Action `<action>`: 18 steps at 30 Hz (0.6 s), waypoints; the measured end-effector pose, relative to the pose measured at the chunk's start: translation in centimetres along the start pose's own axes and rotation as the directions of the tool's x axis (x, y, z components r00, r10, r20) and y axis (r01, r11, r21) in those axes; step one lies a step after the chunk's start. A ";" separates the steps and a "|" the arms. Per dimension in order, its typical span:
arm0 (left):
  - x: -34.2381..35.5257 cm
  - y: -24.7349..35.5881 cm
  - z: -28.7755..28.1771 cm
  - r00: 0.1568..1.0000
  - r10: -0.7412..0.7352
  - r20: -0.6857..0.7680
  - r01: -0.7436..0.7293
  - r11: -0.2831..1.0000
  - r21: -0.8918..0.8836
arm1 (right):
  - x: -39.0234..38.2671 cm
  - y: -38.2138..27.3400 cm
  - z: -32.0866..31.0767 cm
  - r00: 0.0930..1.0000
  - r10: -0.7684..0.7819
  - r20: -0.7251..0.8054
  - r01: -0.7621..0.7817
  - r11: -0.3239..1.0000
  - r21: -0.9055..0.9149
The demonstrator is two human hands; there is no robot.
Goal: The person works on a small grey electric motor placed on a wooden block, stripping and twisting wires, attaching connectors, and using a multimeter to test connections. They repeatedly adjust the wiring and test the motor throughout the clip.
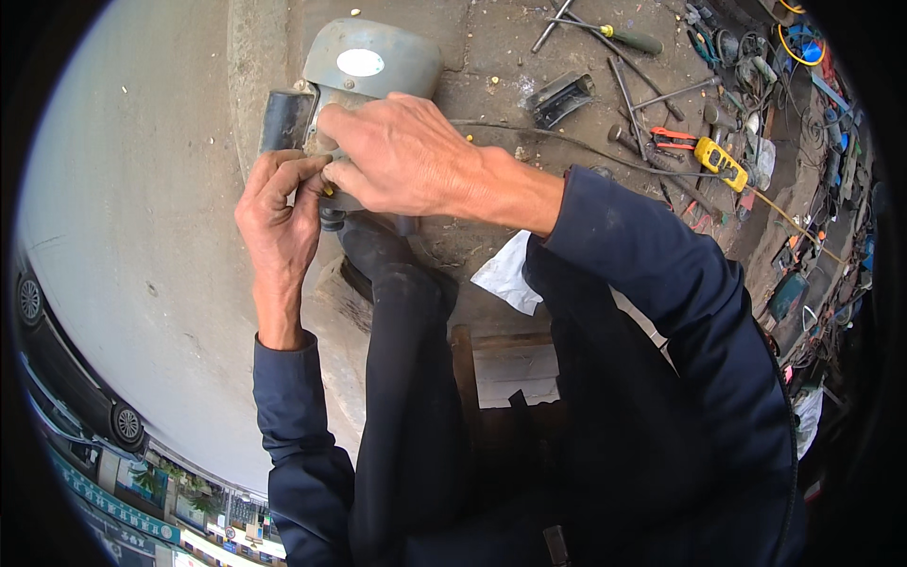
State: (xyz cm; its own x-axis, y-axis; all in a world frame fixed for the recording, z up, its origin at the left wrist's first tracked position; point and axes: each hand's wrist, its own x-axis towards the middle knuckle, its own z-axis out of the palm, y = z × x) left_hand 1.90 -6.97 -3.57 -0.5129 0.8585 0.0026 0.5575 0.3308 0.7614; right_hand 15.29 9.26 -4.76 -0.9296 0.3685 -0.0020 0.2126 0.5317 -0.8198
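Observation:
In front of me on the ground stands a machine with a rounded grey metal housing that bears a white oval label. A dark cylinder sits at the housing's left side. My left hand comes up just below the cylinder, its thumb and fingers pinched together. From the right, my right hand reaches across the near side of the machine, fingers curled, its fingertips meeting the left hand's. Whatever is between the fingertips is hidden; a bit of yellow shows just under them.
A dark cable runs rightward from the machine. Right of it lie a black curved piece, a green-handled screwdriver, T-shaped wrenches and a yellow clamp meter. A white cloth or paper lies between my legs. Tool clutter lines the far right.

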 end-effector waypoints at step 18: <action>0.4 -0.9 -0.7 0.995 0.070 0.064 -0.073 0.997 0.040 | -0.5 0.1 3.1 0.965 -0.231 -0.127 0.207 0.963 -0.174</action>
State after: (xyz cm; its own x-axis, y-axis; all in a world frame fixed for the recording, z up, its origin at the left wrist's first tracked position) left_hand 0.77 -7.21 -3.76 -0.4293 0.9030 0.0145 0.6193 0.2826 0.7326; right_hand 14.84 6.78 -6.55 -0.9075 0.3299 0.2601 0.0642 0.7207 -0.6903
